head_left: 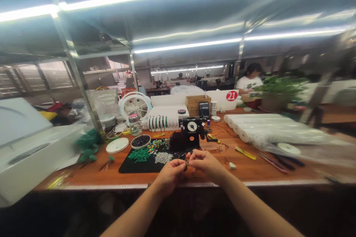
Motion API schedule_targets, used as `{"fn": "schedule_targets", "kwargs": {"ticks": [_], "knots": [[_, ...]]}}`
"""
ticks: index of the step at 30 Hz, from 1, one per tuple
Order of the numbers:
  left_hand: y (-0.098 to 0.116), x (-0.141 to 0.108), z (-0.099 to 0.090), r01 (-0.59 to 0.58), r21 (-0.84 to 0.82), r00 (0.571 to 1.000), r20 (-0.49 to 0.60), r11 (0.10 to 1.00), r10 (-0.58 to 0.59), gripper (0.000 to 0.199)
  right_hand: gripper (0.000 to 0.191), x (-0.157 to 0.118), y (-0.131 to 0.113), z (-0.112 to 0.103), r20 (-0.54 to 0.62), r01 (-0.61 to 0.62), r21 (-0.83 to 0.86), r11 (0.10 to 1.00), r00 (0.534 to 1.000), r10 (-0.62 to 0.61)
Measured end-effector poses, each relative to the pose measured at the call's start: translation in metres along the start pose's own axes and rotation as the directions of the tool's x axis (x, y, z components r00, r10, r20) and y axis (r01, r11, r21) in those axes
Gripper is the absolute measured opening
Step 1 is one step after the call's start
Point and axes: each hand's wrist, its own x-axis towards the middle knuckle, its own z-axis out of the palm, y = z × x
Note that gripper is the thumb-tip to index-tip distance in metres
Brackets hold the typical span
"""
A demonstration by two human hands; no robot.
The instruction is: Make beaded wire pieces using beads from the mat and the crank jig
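My left hand (174, 172) and my right hand (204, 163) meet over the front part of the table, fingertips pinched close together. A small dark thing shows between them, too small and too covered to name. Just behind the hands lies a black mat (126, 167) with piles of silvery bits (163, 157), green pieces (139, 154) and multicoloured beads (158, 146). At the mat's back edge stands a black machine (191, 133) with a round dial and a crank on its right side.
A white dish of dark pieces (140, 141), a white lid (117, 145) and a fan (135, 106) stand to the left. Plastic-wrapped white rolls (261, 127), a yellow-handled tool (245, 153) and pliers-like tools (274, 163) lie right. A person (248, 81) sits beyond the plant (279, 89).
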Motion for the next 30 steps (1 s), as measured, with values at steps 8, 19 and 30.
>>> {"fn": "schedule_targets", "kwargs": {"ticks": [8,19,30], "knots": [[0.000,0.002,-0.002,-0.028,-0.024,0.999,0.031,0.999,0.029,0.030,0.014,-0.001,-0.007,0.002,0.070,-0.057,0.000,0.998,0.996,0.057],[0.006,-0.001,0.003,-0.026,0.008,0.999,0.037,1.000,0.026,0.033,0.007,0.002,-0.008,0.001,0.108,-0.051,-0.024,0.998,0.993,0.053],[0.002,0.002,-0.002,-0.062,0.091,0.995,0.080,0.994,0.055,0.034,0.004,0.005,-0.019,-0.001,0.157,-0.094,-0.131,0.987,0.981,0.115]]}}
